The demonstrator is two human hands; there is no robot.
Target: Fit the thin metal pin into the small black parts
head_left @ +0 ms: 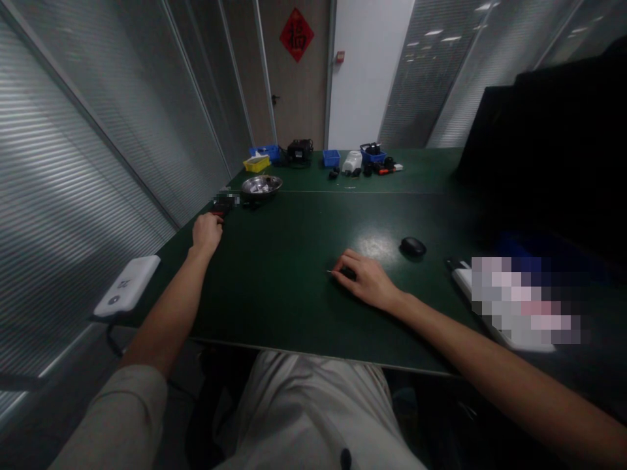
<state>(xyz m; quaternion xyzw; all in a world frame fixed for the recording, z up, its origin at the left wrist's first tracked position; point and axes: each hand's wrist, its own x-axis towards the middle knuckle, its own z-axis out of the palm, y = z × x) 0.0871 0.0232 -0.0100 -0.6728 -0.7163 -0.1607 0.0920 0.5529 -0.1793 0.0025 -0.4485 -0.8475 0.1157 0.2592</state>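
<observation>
My left hand reaches to the left edge of the green table. Its fingers are bent over the near end of a dark object with red parts, and whether they grip it is hard to see. Near the middle of the table rests my right hand, with its fingers curled around a small dark tool. A thin, pale tip of that tool points left from between thumb and fingers. A metal bowl holding small pale pieces is just beyond my left hand.
A black mouse lies right of my right hand. A white device is at the left edge. Blue bins, a yellow tray and a black box stand at the back. A dark monitor rises at right.
</observation>
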